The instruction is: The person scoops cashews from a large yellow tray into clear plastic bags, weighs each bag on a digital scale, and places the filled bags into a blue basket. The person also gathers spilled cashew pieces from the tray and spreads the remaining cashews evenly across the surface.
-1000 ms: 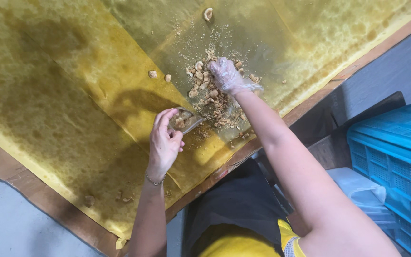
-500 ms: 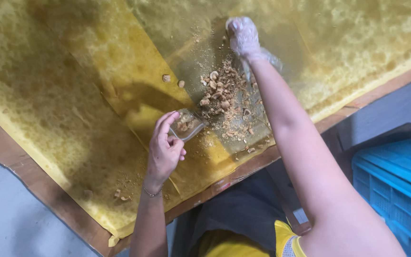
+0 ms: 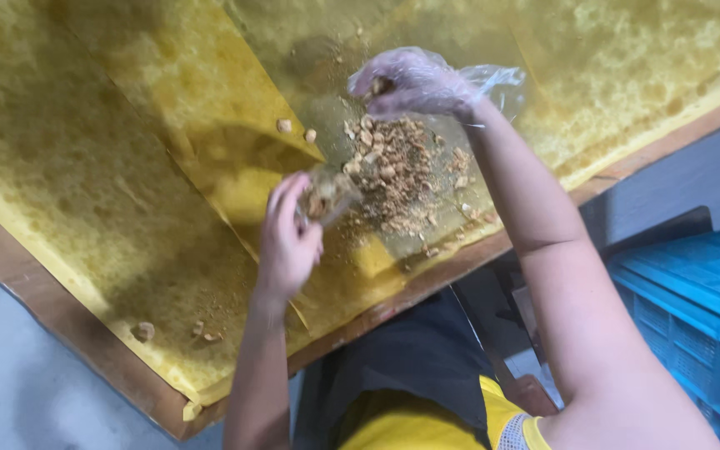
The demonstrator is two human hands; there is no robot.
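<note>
Crumbly tan pieces (image 3: 393,171) lie heaped on a yellow oil-stained sheet (image 3: 85,192) covering a table with a wooden edge (image 3: 60,333). Left hand (image 3: 287,242), bare, is closed on a small scoop-like container (image 3: 327,196) part-filled with the same crumbs, its mouth at the left edge of the heap. Right hand (image 3: 414,83), in a clear plastic glove, hovers over the far side of the heap, fingers curled together on what looks like one piece; blurred, hard to be sure. Step in hand, judging by this: gathering the crumbs into the scoop. Next move calls for pushing the heap toward the scoop mouth while the left hand keeps it low and steady. Two stray pieces (image 3: 295,130) sit just up-left of the heap, more bits (image 3: 143,331) near the table edge. Blue plastic crate (image 3: 702,308) stands lower right, off the table.
</note>
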